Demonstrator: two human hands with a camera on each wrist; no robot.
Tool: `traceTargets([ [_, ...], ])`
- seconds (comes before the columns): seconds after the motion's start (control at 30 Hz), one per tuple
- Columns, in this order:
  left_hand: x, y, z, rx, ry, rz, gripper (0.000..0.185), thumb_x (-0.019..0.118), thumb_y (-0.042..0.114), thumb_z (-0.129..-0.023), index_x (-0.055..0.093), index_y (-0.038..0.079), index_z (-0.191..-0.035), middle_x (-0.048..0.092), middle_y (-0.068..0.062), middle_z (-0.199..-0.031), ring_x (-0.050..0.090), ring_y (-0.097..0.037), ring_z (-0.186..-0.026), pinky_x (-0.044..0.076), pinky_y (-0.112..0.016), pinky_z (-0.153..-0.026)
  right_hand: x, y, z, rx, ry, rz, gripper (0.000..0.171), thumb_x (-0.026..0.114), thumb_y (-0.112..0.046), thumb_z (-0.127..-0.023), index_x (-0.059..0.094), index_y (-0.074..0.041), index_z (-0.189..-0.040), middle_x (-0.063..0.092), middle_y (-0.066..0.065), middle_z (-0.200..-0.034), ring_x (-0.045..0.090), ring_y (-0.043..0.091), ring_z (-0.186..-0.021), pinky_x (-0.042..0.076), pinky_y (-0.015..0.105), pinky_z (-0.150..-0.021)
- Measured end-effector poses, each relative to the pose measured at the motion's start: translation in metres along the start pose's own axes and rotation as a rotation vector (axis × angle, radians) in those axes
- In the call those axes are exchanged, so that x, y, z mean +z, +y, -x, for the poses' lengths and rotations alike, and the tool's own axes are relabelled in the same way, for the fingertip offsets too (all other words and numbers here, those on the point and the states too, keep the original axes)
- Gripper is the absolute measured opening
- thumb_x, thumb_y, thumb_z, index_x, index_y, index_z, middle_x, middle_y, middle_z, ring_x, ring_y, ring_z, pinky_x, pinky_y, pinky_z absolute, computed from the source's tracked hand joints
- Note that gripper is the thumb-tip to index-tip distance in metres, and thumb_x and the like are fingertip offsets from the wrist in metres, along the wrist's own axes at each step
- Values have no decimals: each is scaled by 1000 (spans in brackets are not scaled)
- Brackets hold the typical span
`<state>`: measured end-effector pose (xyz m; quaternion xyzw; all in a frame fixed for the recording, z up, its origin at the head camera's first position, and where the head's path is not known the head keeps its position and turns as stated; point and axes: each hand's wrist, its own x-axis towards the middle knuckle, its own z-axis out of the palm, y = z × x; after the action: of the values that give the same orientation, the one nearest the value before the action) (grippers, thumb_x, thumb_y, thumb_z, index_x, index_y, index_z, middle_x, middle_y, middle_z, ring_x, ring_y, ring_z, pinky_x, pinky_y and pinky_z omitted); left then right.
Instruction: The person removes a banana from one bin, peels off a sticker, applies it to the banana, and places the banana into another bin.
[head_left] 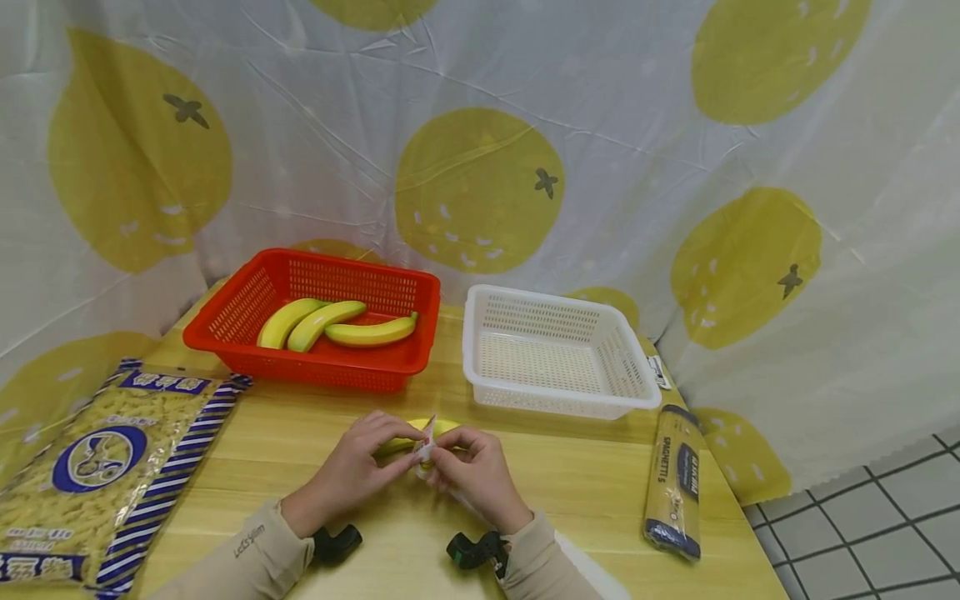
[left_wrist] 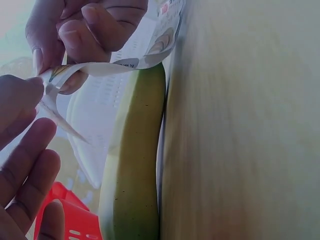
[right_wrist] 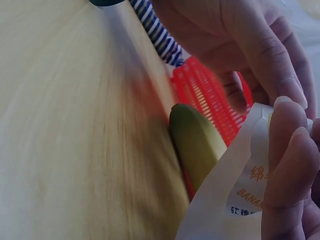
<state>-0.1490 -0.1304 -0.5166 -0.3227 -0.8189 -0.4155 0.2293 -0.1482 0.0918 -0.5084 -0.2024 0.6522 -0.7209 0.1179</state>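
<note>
A yellow-green banana (head_left: 444, 427) lies on the wooden table (head_left: 585, 492), just behind both hands. My left hand (head_left: 371, 457) and right hand (head_left: 471, 468) meet over it, and both pinch a white paper label strip (head_left: 427, 447). In the left wrist view the strip (left_wrist: 131, 56) curves from the right hand's fingers (left_wrist: 85, 27) down to the banana (left_wrist: 135, 175), with a thin peeled piece at my left fingertips (left_wrist: 22, 95). The right wrist view shows my right fingers (right_wrist: 290, 165) on the printed strip (right_wrist: 227, 200) above the banana's tip (right_wrist: 195, 140).
A red basket (head_left: 225, 333) at the back left holds three bananas (head_left: 330, 323). An empty white basket (head_left: 558, 404) stands beside it. A spaghetti pack (head_left: 675, 479) lies at the right table edge. A large macaroni bag (head_left: 97, 467) lies at the left.
</note>
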Motion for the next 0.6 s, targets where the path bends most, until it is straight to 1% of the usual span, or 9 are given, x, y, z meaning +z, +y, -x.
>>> traceTargets([
  [0.07,0,0,0,15,3,-2,35,90,14,-80,77,22,-111,73,13,-106,62,-6,-103,49,-28,-88,0,1,0,-9,-6,26,20,68,-8,-99,66,11,-104,71,27,-88,68,14,-65,52,23,-57],
  [0.17,1,0,0,42,4,4,35,90,12,-79,77,23,-110,75,10,-103,64,-6,-100,49,-29,-87,0,1,-1,-36,-18,94,16,67,-9,-100,67,7,-101,70,29,-88,69,16,-66,52,24,-57],
  [0.27,2,0,0,66,-1,20,34,89,11,-80,77,23,-110,76,9,-101,65,-6,-98,49,-29,-88,0,2,-1,-75,-38,140,13,66,-8,-101,67,5,-99,70,31,-88,71,23,-67,54,26,-56],
  [0.33,3,1,0,74,-2,29,33,88,11,-81,77,24,-109,76,10,-100,65,-7,-97,49,-28,-89,0,2,-2,-95,-50,158,13,66,-9,-101,68,4,-99,69,31,-89,71,28,-68,55,28,-57],
  [0.43,3,1,1,84,4,36,32,88,11,-81,78,23,-109,75,12,-100,66,-9,-95,48,-28,-91,0,2,-2,-118,-56,181,13,66,-11,-101,70,1,-100,69,30,-88,70,31,-69,56,28,-59],
  [0.5,3,2,1,84,14,37,31,88,11,-81,78,22,-108,75,13,-100,67,-9,-95,48,-27,-91,1,1,-1,-131,-54,192,12,66,-12,-101,72,-1,-101,69,29,-88,70,30,-69,56,28,-60],
  [0.6,2,2,0,84,34,42,31,88,9,-80,78,22,-107,75,14,-99,67,-8,-94,48,-24,-90,1,3,-2,-170,-52,204,12,65,-11,-102,74,-3,-104,68,30,-87,68,35,-68,56,30,-59],
])
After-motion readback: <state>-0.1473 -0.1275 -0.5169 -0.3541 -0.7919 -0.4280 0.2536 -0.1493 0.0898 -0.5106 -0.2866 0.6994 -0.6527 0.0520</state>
